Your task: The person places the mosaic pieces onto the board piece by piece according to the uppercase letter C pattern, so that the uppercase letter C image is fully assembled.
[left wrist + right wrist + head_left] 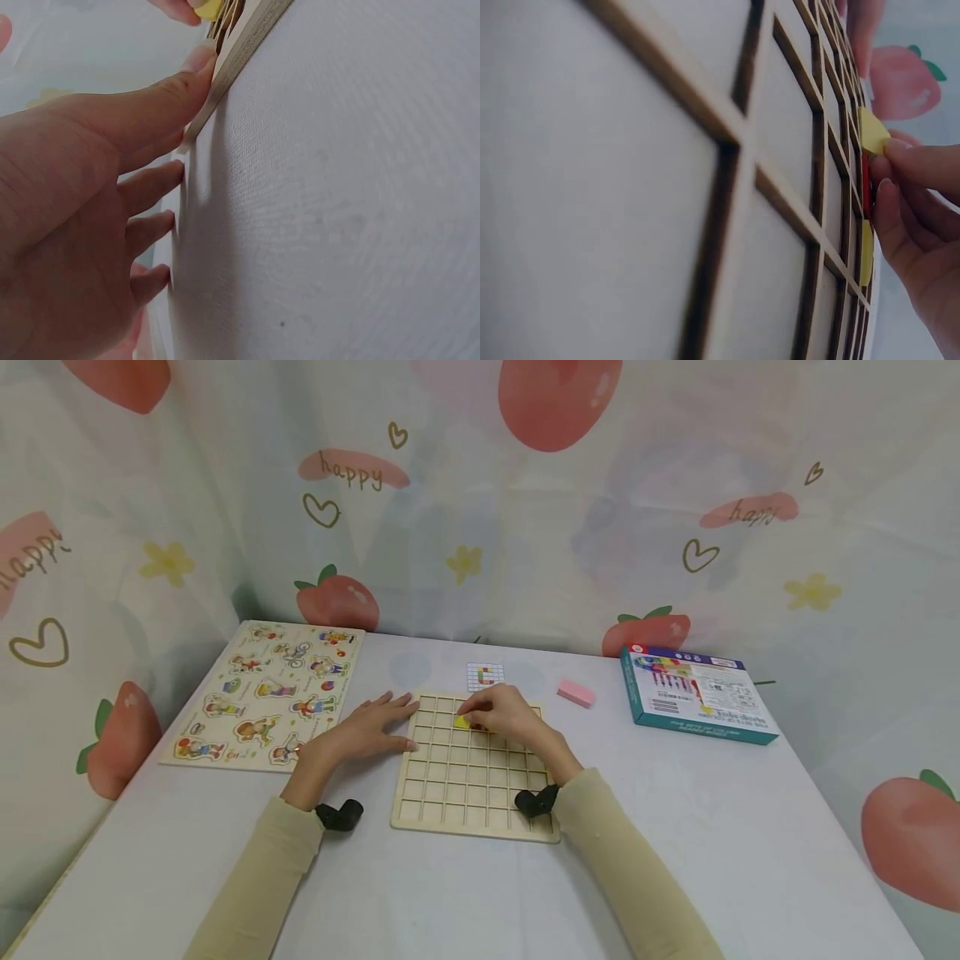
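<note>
A wooden grid board [453,793] lies on the table, its raised strips forming square cells. My right hand [508,710] pinches a yellow piece [873,132] between thumb and finger at a cell in the board's far part. In the right wrist view, a red piece [866,184] and another yellow piece [866,253] sit in cells beside it, partly hidden by the fingers. At the board's left edge rests my left hand [365,727], its fingers spread and fairly straight. The left wrist view has the thumb touching the board's edge [244,56].
Just behind the board lies a small grid card [486,677] with coloured squares. A pink block [576,693] is to its right, and a teal-edged box [693,693] lies farther right. On the left is a wooden puzzle board [258,710] with cartoon figures. A printed curtain [465,510] hangs behind.
</note>
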`<state>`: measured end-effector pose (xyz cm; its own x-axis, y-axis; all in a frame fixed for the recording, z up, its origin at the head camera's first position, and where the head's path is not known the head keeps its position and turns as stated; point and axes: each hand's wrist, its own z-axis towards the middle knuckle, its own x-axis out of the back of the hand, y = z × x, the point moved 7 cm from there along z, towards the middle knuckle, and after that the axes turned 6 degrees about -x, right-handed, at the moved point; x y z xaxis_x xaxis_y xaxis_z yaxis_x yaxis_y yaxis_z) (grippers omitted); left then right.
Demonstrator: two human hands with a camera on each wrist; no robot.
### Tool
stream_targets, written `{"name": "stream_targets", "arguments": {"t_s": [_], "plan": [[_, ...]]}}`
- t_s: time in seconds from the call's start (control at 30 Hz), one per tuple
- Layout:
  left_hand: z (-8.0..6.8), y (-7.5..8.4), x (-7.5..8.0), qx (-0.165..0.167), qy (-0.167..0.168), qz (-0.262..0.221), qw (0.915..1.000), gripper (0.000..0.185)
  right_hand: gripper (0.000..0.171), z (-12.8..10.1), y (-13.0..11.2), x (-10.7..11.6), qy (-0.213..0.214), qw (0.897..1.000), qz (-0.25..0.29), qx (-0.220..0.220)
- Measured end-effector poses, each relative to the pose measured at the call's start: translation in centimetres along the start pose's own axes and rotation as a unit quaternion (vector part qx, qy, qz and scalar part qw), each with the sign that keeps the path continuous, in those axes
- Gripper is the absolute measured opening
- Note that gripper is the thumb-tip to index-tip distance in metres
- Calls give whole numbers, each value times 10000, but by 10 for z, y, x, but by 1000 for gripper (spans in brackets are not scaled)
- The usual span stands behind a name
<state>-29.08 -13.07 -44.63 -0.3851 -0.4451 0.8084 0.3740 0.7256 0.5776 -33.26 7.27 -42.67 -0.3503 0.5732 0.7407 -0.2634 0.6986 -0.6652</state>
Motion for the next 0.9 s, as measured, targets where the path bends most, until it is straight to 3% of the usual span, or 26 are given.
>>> {"name": "stream_targets", "arguments": {"t_s": [0.3, 0.9], "plan": [[1, 1, 0, 7, 36, -8, 10000, 79, 17, 0, -6, -2, 68, 9984, -555, 96], [1, 0, -1, -46, 34, 51, 10000, 79, 17, -5, -11, -1, 122, 9977, -616, 242]]}}
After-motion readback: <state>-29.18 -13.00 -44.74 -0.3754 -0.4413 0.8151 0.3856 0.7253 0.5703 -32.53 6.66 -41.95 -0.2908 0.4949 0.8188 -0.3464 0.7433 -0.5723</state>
